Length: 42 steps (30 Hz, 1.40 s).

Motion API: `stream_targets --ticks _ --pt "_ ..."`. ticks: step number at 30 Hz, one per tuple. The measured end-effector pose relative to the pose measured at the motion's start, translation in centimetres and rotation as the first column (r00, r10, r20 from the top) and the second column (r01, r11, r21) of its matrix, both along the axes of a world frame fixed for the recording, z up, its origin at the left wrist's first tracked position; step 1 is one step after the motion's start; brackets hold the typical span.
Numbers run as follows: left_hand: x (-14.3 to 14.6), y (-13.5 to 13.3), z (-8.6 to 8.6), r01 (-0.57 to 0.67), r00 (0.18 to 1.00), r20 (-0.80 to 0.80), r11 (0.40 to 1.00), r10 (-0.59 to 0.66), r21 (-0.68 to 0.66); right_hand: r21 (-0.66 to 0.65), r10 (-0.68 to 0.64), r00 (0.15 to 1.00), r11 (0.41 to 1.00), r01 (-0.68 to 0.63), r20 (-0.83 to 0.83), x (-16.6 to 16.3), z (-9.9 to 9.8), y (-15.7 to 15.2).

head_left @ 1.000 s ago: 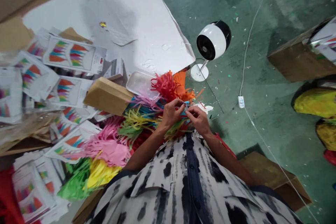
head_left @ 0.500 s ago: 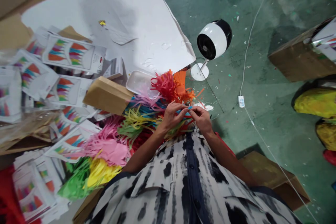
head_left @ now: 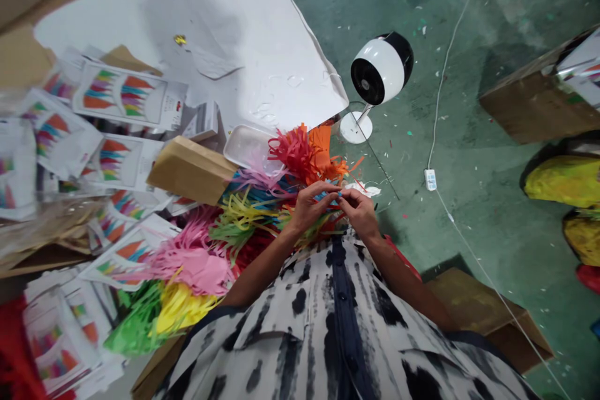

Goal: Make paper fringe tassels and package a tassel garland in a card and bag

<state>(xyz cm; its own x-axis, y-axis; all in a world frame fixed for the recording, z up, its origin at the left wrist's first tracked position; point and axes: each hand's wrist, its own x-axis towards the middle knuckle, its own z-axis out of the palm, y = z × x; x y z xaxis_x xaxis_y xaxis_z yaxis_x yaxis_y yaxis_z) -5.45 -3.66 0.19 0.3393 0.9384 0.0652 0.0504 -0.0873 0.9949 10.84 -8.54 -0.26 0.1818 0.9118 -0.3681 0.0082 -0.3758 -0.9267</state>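
Above your black-and-white patterned shirt [head_left: 295, 319], your left hand [head_left: 309, 206] and right hand [head_left: 360, 211] pinch a tiny blue paper-like piece [head_left: 338, 196] between thumbs and forefingers, presumably steadying it from both sides. They cover most of it; its direction and long axis can't be told. Red fringed paper strips [head_left: 294, 153] lie just beyond, probably for easy reach.

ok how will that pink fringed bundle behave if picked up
The pink fringed bundle would probably flop, since its thin strips sprawl loosely. It looks light for its size, being thin and sheet-like. Its strips might snag on the yellow bundle against it.
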Motion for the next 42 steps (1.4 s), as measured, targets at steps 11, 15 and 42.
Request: stream_targets --ticks 11,15,42 --pt "0.2 -0.7 -1.7 -0.060 0.984 0.142 0.954 0.106 -0.294 0.011 0.015 0.999 1.000 -0.016 0.035 0.0 0.1 0.0" --pt "0.2 -1.1 -1.9 -0.080 0.980 0.143 0.930 0.140 -0.360 0.014 0.022 0.998 1.000 -0.023 0.062 0.1 -0.1 0.0" --pt "-1.0 0.3 -1.6 0.005 0.997 0.071 0.954 0.018 -0.299 0.073 0.054 0.986 0.995 -0.066 0.160 0.6 0.9 0.2"
